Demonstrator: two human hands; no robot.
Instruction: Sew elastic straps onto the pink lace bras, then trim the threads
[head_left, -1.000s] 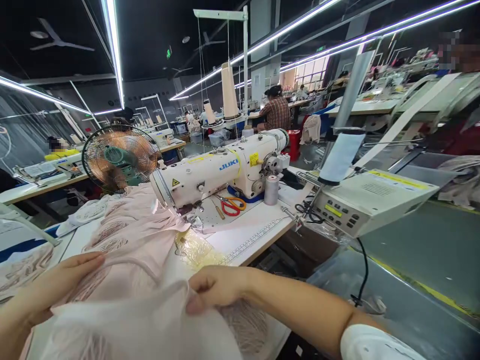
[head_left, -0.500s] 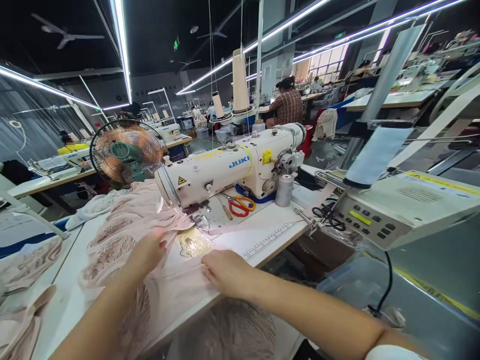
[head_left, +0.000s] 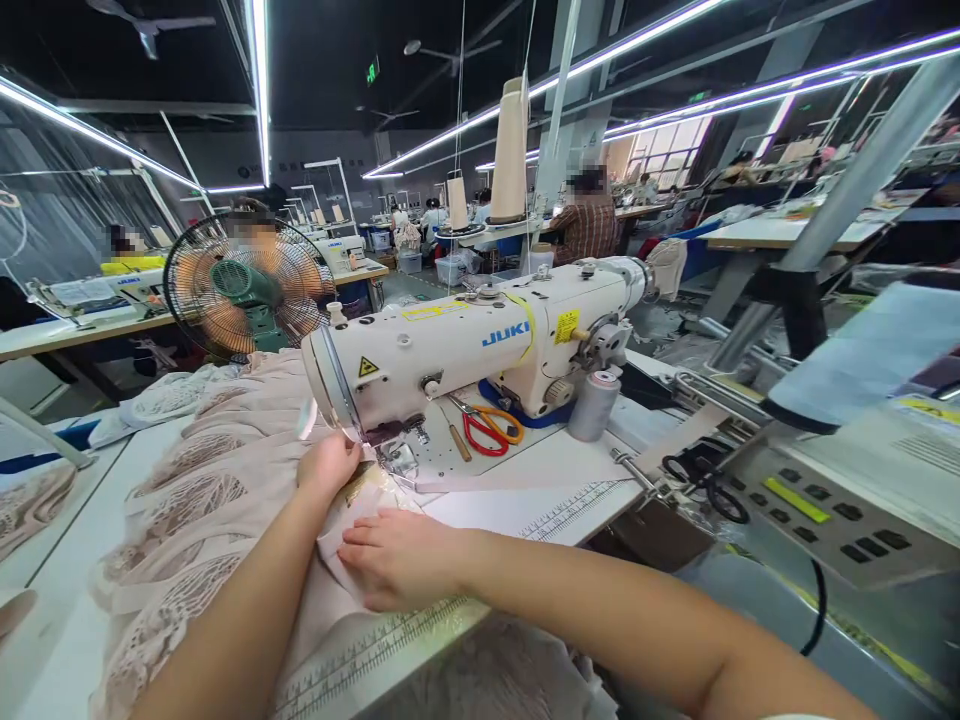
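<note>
My left hand pinches the pale pink fabric right at the needle foot of the sewing machine, fingers curled on the edge. My right hand lies flat and open at about 5 o'clock from it, palm pressing the same cloth onto the worktop, grasping nothing. The fabric spreads from under the machine head out to 9 o'clock, with lace panels in it, and hangs over the near edge of the worktop toward me.

The risk I see — my left fingertips sit very close to the needle, so a stitch run with them there could catch them. The loose bulk at 9 o'clock could also drag the seam crooked, or a fold could slip under the foot unseen.

At 2 o'clock from my hands lie red-and-orange scissors and a small brown-handled tool on the machine bed; beyond them stands a grey thread spool. A control panel sits at 3 o'clock, a fan at 11 o'clock. Other people work at benches far behind.
</note>
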